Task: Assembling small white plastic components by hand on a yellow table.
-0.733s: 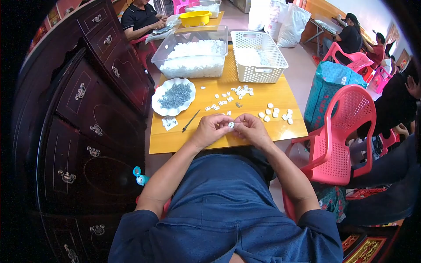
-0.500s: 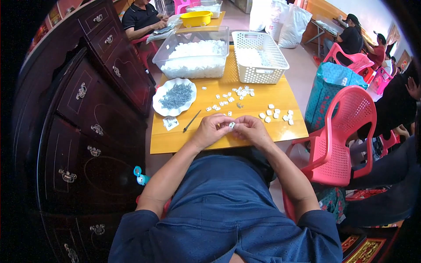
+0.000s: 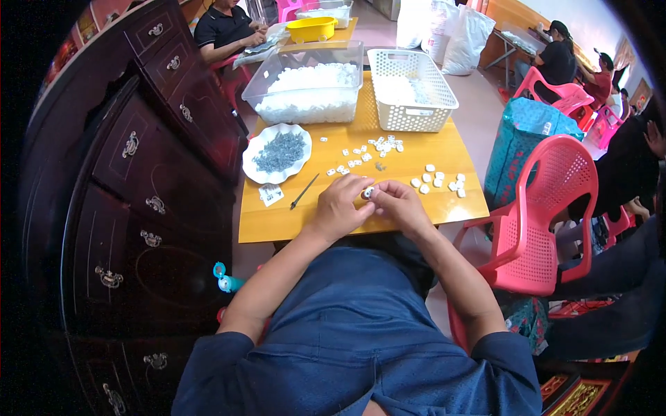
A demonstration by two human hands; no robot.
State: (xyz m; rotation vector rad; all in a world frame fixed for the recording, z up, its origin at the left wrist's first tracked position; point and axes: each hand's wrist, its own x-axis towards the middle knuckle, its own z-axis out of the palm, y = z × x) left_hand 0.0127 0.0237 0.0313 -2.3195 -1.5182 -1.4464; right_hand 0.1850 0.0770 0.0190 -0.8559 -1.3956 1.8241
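Note:
A small white plastic piece with dark spots [image 3: 368, 193] is held between my two hands above the near edge of the table. My right hand [image 3: 401, 206] pinches it from the right. My left hand [image 3: 340, 206] curls round its left side, fingers touching it. Several small white two-holed plastic pieces [image 3: 383, 145] lie spread beyond my hands. To their right sit several rounded white caps [image 3: 425, 188]. A thin dark pointed tool [image 3: 304, 191] rests left of my left hand. Farther left, a white scalloped plate [image 3: 251, 168] carries a heap of small grey parts [image 3: 283, 152].
A clear bin [image 3: 305, 104] and a white perforated basket [image 3: 416, 122], both with white parts, stand at the table's far side. Dark drawers [image 3: 139, 208] flank the left; a pink chair [image 3: 538, 229] and a teal bag [image 3: 527, 145] are right. Other people sit farther off.
My left hand's fingers and thumb have spread somewhat around the white piece, which has turned in my fingers. The things on the table have stayed put.

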